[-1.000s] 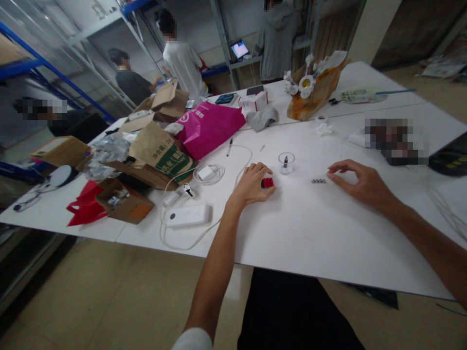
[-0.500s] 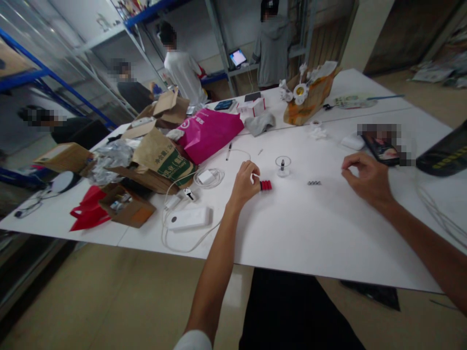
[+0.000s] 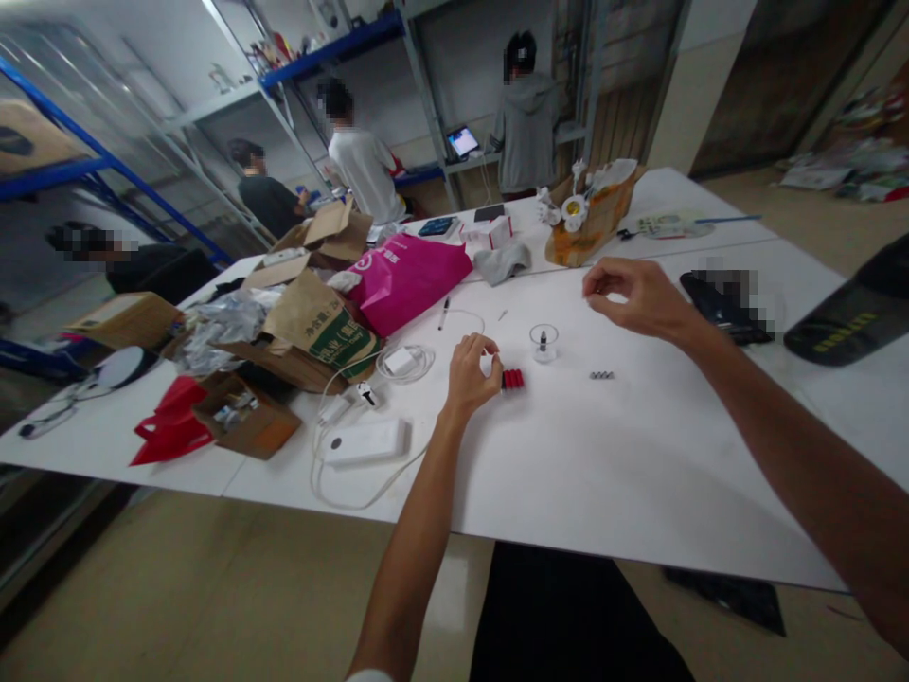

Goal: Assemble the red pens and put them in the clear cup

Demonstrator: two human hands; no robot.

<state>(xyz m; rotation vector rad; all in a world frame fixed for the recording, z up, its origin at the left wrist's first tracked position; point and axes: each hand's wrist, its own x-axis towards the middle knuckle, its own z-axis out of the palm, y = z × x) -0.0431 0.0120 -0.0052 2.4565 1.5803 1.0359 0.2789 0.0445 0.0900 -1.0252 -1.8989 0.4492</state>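
Note:
My left hand (image 3: 472, 377) rests low over the table, its thumb and fingers curled together against the dark end of a short row of red cylinders (image 3: 512, 379). My right hand (image 3: 629, 296) is raised above the tabletop, thumb and fingertips pinched; anything between them is too small to make out. Between the two hands stands a small clear cup (image 3: 544, 345) with a dark, pointed piece upright in it. A short row of small silver-and-dark pieces (image 3: 601, 376) lies to the right of the cup.
Left of my left hand are a white power bank-like box (image 3: 365, 442), a coiled white cable (image 3: 405, 362) and a cardboard box (image 3: 246, 417). A magenta bag (image 3: 412, 275) lies behind. A dark bottle-like object (image 3: 852, 313) is at right. Several people stand or sit beyond the table.
My right hand has moved left and farther over the table, closer to the cup, still pinched. My left hand stays beside the red cylinders. The whole view has shifted slightly.

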